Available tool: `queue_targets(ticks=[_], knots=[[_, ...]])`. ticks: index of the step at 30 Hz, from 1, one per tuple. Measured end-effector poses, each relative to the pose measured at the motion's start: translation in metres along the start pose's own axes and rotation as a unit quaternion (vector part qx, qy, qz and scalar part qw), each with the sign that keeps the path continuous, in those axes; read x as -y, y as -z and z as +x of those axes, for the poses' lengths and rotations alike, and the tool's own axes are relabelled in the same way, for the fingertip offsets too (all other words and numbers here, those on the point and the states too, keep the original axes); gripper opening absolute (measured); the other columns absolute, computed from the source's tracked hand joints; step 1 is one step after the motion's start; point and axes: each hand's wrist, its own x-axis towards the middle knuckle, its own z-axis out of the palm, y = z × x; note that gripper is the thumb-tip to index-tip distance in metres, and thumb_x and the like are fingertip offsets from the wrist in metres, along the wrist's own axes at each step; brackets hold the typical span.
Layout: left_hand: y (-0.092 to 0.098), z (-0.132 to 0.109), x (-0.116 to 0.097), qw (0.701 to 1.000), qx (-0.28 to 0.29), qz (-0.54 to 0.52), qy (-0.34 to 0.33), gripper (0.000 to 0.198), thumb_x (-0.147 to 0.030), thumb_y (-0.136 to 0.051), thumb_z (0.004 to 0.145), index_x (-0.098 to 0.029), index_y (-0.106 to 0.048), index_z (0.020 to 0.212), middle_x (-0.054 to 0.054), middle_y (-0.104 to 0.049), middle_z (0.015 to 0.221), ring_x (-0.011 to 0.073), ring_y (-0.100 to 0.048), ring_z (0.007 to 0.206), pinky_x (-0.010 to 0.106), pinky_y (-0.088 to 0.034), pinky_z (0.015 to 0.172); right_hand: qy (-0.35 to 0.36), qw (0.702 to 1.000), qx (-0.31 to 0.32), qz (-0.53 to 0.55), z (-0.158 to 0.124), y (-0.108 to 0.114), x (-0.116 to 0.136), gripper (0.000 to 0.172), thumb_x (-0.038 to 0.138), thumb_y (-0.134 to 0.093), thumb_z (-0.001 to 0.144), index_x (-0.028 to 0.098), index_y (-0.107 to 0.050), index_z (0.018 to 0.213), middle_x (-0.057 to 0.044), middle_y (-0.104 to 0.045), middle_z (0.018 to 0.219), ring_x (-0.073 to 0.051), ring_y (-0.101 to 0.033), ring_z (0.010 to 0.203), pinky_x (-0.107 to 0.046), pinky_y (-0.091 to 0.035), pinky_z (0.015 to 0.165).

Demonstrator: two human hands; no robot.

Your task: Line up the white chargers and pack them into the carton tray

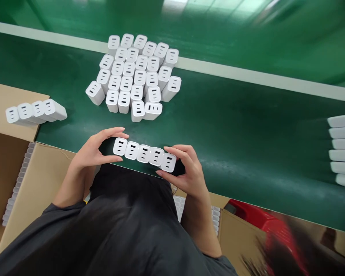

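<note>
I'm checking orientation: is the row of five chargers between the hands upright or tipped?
Upright: the row of five chargers shows its slotted ends facing up.

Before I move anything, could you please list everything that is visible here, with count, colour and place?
front row of slotted blocks: 5, white, between the grips
block cluster: about 27, white, upper middle of the table
left row of blocks: 4, white, across the flap and table edge
right row of blocks: 6 visible, white, at the right edge
boxed blocks: uncounted, whitish, below the table
table: 1, green, across the view
strip: 1, pale, along the table
flap: 1, brown, left
cardboard boxes: at least 2, brown, below the table
unclear object: 1, red, lower right
blurred shape: 1, dark, lower right
clothing: black, bottom middle
left grip: 1, bare, front row's left end
right grip: 1, bare, its right end
</note>
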Motion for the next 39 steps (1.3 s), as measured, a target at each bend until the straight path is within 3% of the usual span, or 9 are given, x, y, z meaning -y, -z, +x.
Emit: queue_targets(ticks=[7, 17, 31, 33, 36, 38, 39], knots=[[0.002, 0.0, 0.001, 1.0, 0.002, 0.0, 0.012, 0.079, -0.028, -0.085, 0.075, -0.026, -0.046, 0.144, 0.009, -0.069, 0.126, 0.0211, -0.066, 0.114, 0.035, -0.05, 0.104, -0.013, 1.0, 0.013, 0.001, -0.001, 0.001, 0.0, 0.056, 0.045, -0.075, 0.084, 0.028, -0.053, 0.134, -0.009, -0.056, 0.109, -0.024, -0.06, 0.096, -0.04, -0.058, 0.076], [0.001, 0.002, 0.0, 1.0, -0.002, 0.003, -0.003, 0.079, -0.026, -0.085, 0.075, -0.026, -0.047, 0.143, 0.008, -0.07, 0.125, 0.0204, -0.067, 0.112, 0.033, -0.05, 0.103, 0.011, 1.0, 0.002, 0.027, 0.0, 0.001, 0.0, 0.059, 0.037, -0.077, 0.084, 0.029, -0.052, 0.136, -0.008, -0.056, 0.111, -0.023, -0.059, 0.097, -0.037, -0.057, 0.078], [-0.001, 0.001, 0.004, 0.999, -0.014, -0.027, -0.016, 0.077, -0.024, -0.086, 0.074, -0.026, -0.049, 0.142, 0.009, -0.072, 0.12, 0.0228, -0.069, 0.111, 0.037, -0.053, 0.103, 0.019, 1.0, -0.021, 0.008, 0.0, 0.0, 0.0, 0.048, 0.035, -0.077, 0.084, 0.026, -0.056, 0.126, -0.006, -0.06, 0.107, -0.022, -0.061, 0.093, -0.035, -0.054, 0.075], [0.001, -0.001, 0.01, 0.997, -0.054, -0.055, -0.03, 0.075, -0.026, -0.087, 0.072, -0.026, -0.053, 0.139, 0.008, -0.073, 0.117, 0.023, -0.07, 0.107, 0.036, -0.056, 0.097, 0.023, 0.998, -0.062, 0.018, -0.001, -0.001, -0.002, 0.045, 0.035, -0.078, 0.081, 0.025, -0.058, 0.12, -0.006, -0.06, 0.104, -0.022, -0.061, 0.091, -0.035, -0.052, 0.073], [0.007, -0.002, 0.011, 0.972, -0.193, -0.1, -0.092, 0.066, -0.033, -0.086, 0.073, -0.029, -0.059, 0.132, 0.005, -0.073, 0.114, 0.021, -0.071, 0.1, 0.03, -0.06, 0.082, 0.013, 0.977, -0.205, 0.05, -0.006, -0.002, -0.006, 0.041, 0.045, -0.075, 0.08, 0.024, -0.058, 0.112, -0.006, -0.059, 0.097, -0.023, -0.059, 0.087, -0.036, -0.049, 0.068], [0.009, -0.001, -0.005, 0.954, -0.25, -0.087, -0.139, 0.064, -0.035, -0.087, 0.072, -0.029, -0.061, 0.13, 0.004, -0.073, 0.112, 0.0208, -0.072, 0.098, 0.028, -0.06, 0.074, 0.004, 0.955, -0.288, 0.07, -0.012, 0.001, -0.009, 0.04, 0.051, -0.07, 0.082, 0.024, -0.058, 0.108, -0.005, -0.058, 0.093, -0.024, -0.059, 0.084, -0.038, -0.049, 0.068], [0.008, 0.001, -0.018, 0.955, -0.245, -0.069, -0.152, 0.066, -0.034, -0.088, 0.07, -0.028, -0.061, 0.13, 0.004, -0.073, 0.112, 0.0214, -0.072, 0.098, 0.029, -0.061, 0.073, 0.003, 0.949, -0.307, 0.072, -0.015, 0.004, -0.009, 0.04, 0.051, -0.069, 0.082, 0.023, -0.058, 0.108, -0.005, -0.059, 0.092, -0.024, -0.06, 0.083, -0.039, -0.049, 0.069]])
